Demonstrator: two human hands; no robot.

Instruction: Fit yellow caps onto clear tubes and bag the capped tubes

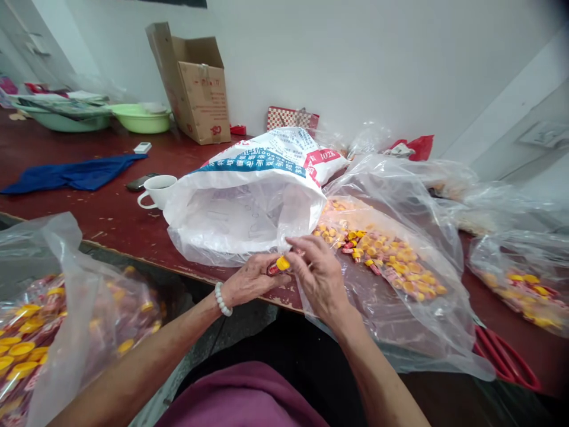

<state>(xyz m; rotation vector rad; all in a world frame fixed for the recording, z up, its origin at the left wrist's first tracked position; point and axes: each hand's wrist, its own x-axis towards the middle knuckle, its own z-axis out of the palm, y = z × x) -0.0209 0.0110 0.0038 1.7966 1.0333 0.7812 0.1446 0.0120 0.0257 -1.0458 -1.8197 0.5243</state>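
Observation:
My left hand (249,279), with a white bead bracelet at the wrist, pinches a small red tube with a yellow cap (276,267) over the table's front edge. Right beside it, my right hand (323,279) has thumb and fingers curled together. A bit of something reddish shows between them, too small to make out. Behind both hands a large white printed sack (191,234) lies on its side, its mouth facing me. To the right, a clear plastic bag (395,329) lies spread out with many small yellow-capped red pieces (400,267).
At lower left, another clear bag (66,237) holds larger yellow-capped tubes. Red-handled scissors (507,356) and a bag of yellow-capped pieces (524,290) lie right. A white cup (160,191), blue cloth (73,172), cardboard box (204,101) and green basin (141,120) stand farther back.

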